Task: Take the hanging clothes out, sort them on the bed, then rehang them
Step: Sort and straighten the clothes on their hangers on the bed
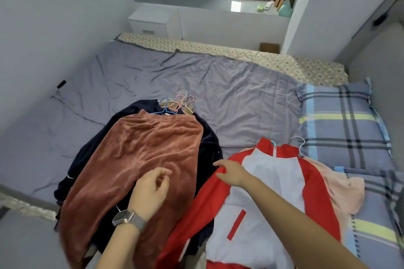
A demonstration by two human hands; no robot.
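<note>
Your clothes are out of the wardrobe and lie on the bed [229, 85] in two piles near its front edge, so you are mid-sort.

On the left sits the bigger pile: a rust-brown velour garment [135, 148] on top of dark navy clothes [209, 144], with a tangle of hangers [178, 103], pink, blue and grey, at its far end. That tangle is your main risk: pull one garment and the hooked wires will likely drag its neighbours along or slip a collar off. The pile's near end also hangs over the front edge of the bed, so a tug toward you may slide it to the floor.

Your left hand [150, 192], a metal watch [127, 218] on its wrist, hovers over the brown garment with fingers loosely curled and holding nothing.

Your right hand [229, 173] reaches across onto the red-and-white jacket [273, 181]; I cannot tell whether its fingers pinch the red sleeve or just rest there. Lifting by the sleeve could pull the jacket off its grey hanger [300, 145].

A pink garment [341, 188] lies under the jacket's right side, overlapping the plaid pillow [341, 124], and may snag along. Beyond the far edge stands a white nightstand [150, 20], well apart.
</note>
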